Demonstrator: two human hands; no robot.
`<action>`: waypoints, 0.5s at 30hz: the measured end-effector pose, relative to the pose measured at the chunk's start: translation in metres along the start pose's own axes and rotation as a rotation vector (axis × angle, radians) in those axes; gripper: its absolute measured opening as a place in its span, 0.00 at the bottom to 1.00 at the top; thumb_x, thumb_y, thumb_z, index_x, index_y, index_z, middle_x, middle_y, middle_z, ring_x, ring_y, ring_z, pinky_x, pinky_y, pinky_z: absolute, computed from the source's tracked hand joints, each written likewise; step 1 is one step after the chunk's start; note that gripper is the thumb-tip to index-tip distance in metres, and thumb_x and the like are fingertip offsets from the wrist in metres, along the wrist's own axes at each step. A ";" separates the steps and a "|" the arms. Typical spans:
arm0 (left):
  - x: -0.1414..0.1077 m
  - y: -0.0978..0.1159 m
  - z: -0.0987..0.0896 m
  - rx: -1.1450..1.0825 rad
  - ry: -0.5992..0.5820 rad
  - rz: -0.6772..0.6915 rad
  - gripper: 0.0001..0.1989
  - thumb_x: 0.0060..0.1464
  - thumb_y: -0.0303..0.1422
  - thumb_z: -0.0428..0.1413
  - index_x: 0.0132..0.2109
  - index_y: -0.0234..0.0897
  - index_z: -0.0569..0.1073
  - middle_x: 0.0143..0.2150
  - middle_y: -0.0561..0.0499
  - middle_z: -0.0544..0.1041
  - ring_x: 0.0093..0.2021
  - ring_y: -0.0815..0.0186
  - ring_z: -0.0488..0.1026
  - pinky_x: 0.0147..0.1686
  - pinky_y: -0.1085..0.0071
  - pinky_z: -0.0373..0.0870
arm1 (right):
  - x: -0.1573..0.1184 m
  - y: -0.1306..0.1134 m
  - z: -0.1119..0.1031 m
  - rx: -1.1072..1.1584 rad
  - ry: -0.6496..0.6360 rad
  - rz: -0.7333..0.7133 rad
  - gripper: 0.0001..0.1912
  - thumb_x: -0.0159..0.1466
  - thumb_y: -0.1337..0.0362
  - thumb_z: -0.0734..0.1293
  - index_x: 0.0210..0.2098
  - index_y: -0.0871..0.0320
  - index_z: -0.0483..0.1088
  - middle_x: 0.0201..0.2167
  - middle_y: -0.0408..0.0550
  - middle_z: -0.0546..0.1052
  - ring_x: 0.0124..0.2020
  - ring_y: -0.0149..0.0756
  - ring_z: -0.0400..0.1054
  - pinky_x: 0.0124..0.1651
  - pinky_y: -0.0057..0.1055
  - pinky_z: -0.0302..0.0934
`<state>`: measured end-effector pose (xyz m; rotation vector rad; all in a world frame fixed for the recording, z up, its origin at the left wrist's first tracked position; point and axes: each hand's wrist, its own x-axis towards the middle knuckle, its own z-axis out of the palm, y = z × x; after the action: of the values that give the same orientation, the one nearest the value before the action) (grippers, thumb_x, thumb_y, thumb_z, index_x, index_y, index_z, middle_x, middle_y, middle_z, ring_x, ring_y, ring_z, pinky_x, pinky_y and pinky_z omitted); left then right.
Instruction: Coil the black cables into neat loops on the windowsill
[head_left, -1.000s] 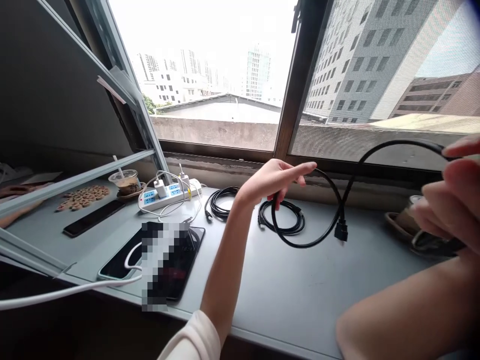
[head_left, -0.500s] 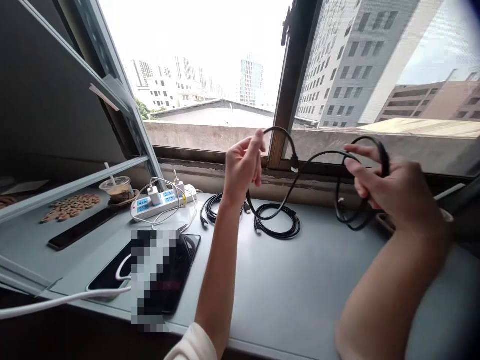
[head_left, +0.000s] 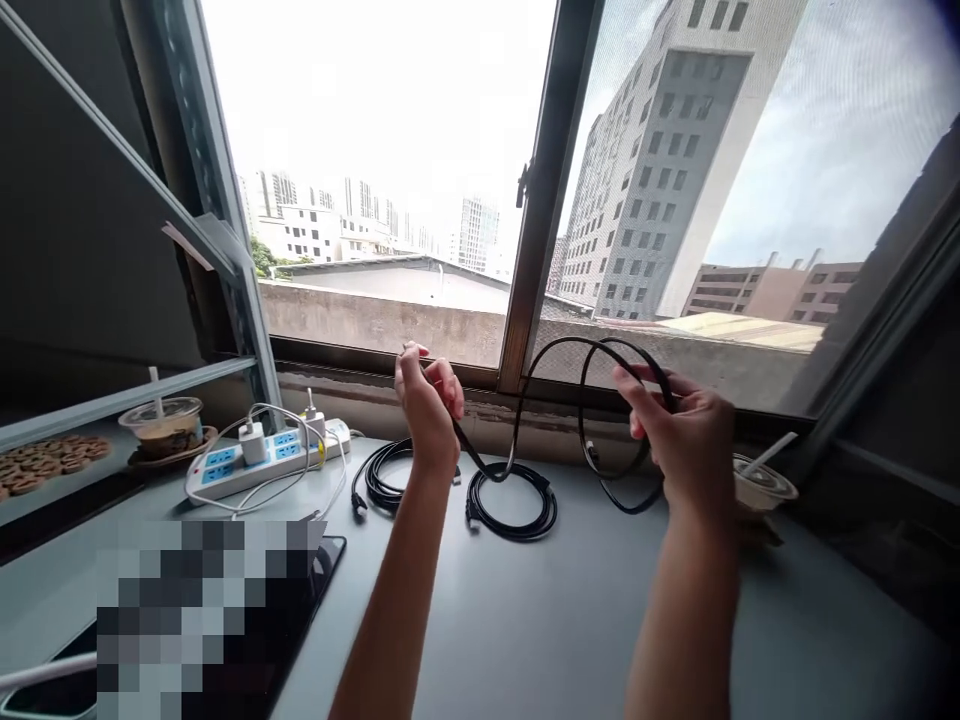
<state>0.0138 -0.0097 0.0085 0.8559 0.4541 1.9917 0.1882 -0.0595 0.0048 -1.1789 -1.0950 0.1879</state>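
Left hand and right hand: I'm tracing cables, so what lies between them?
In the head view, a black cable dips from the left hand, then arches to the right hand; a coiled cable appears below.

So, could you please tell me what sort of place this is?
Probably an indoor workspace, perhaps an office: there is a gray desk beneath a window, with a power strip holding plugged-in chargers.

Holds a black cable (head_left: 562, 340) in left hand (head_left: 431, 405) and right hand (head_left: 684, 430), raised above a grey desk (head_left: 532, 630) and looped at the right hand. Shows two coiled cables (head_left: 517, 533) below, side by side, with a white power strip (head_left: 285, 461) farther left and a lidded cup (head_left: 761, 490) with a straw (head_left: 772, 452) just beside the right hand.
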 end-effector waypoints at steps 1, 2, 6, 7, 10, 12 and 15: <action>-0.004 -0.001 0.002 -0.014 -0.021 -0.016 0.08 0.59 0.36 0.40 0.32 0.40 0.55 0.12 0.63 0.52 0.09 0.76 0.47 0.09 0.80 0.41 | -0.003 -0.003 0.004 0.015 -0.011 0.000 0.21 0.50 0.51 0.70 0.35 0.62 0.74 0.09 0.36 0.59 0.09 0.20 0.45 0.10 0.18 0.38; -0.009 -0.002 0.005 -0.033 -0.029 -0.017 0.09 0.59 0.37 0.40 0.32 0.40 0.55 0.13 0.63 0.53 0.10 0.76 0.46 0.09 0.79 0.41 | -0.005 -0.007 0.008 0.029 -0.011 -0.002 0.20 0.50 0.52 0.70 0.35 0.62 0.74 0.09 0.36 0.60 0.09 0.19 0.45 0.10 0.18 0.38; -0.029 -0.012 0.017 -0.067 -0.032 0.054 0.13 0.60 0.46 0.40 0.35 0.41 0.55 0.15 0.62 0.53 0.11 0.76 0.47 0.10 0.79 0.42 | -0.014 -0.015 0.018 0.089 0.028 -0.037 0.18 0.52 0.53 0.70 0.35 0.62 0.74 0.10 0.35 0.60 0.08 0.20 0.47 0.09 0.18 0.39; -0.033 -0.014 0.020 -0.052 -0.046 0.054 0.15 0.59 0.48 0.41 0.34 0.41 0.54 0.15 0.62 0.53 0.12 0.76 0.47 0.10 0.78 0.42 | -0.015 -0.017 0.019 0.105 0.037 -0.056 0.18 0.52 0.53 0.70 0.34 0.61 0.74 0.10 0.35 0.60 0.08 0.20 0.47 0.09 0.18 0.39; -0.040 -0.018 0.025 0.019 -0.115 0.009 0.19 0.55 0.51 0.46 0.31 0.41 0.53 0.16 0.62 0.52 0.12 0.77 0.46 0.10 0.78 0.41 | -0.021 -0.020 0.020 0.144 0.041 -0.120 0.16 0.53 0.54 0.69 0.33 0.61 0.75 0.10 0.35 0.59 0.09 0.20 0.48 0.10 0.18 0.41; -0.042 -0.019 0.025 0.047 -0.161 -0.004 0.20 0.53 0.52 0.48 0.30 0.41 0.54 0.15 0.62 0.51 0.12 0.78 0.45 0.11 0.78 0.41 | -0.024 -0.022 0.019 0.165 0.017 -0.164 0.14 0.53 0.55 0.70 0.32 0.60 0.75 0.10 0.35 0.58 0.10 0.20 0.50 0.11 0.18 0.43; -0.042 -0.019 0.023 0.118 -0.284 0.009 0.22 0.54 0.52 0.47 0.25 0.38 0.59 0.13 0.61 0.51 0.11 0.78 0.46 0.11 0.77 0.41 | -0.029 -0.025 0.017 0.136 -0.045 -0.231 0.12 0.54 0.56 0.70 0.32 0.58 0.75 0.10 0.35 0.59 0.11 0.21 0.52 0.13 0.19 0.47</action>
<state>0.0567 -0.0356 -0.0032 1.1966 0.4059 1.8277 0.1503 -0.0779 0.0075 -0.9232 -1.2291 0.1082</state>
